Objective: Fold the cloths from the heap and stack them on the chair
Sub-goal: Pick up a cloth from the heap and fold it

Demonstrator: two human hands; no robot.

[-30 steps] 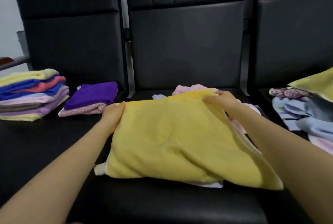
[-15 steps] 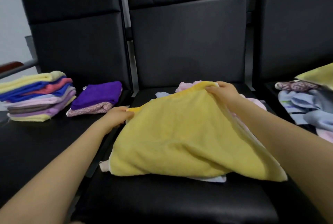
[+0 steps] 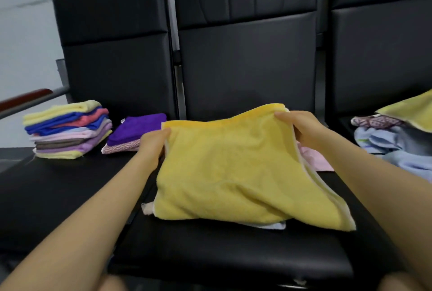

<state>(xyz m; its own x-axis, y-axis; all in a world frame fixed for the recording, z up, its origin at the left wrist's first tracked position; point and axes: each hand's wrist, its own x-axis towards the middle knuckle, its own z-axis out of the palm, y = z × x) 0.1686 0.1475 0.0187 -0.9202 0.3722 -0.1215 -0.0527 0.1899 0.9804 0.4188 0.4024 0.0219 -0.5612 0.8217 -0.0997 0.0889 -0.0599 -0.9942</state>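
While the yellow cloth (image 3: 236, 173) sags across the middle of the frame, the left hand (image 3: 153, 143) pinches its far left corner and the right hand (image 3: 301, 130) grips its far right corner, fingers curled over the edge. Its near half lies on the middle chair seat (image 3: 222, 251), on top of a white cloth (image 3: 271, 225) that peeks out beneath, with a pink cloth (image 3: 315, 159) showing behind it. I'd say this one is mid-fold, doubled over but not yet squared off.

At the left of the frame, on the left chair seat (image 3: 70, 185), a tall folded stack (image 3: 67, 130) stands done, and just beside it a smaller pile of purple cloths (image 3: 135, 133). So a good share looks finished. At the right edge the heap (image 3: 397, 136) remains rumpled, several pale blue and patterned pieces under another yellow one, so plenty is left to fold.
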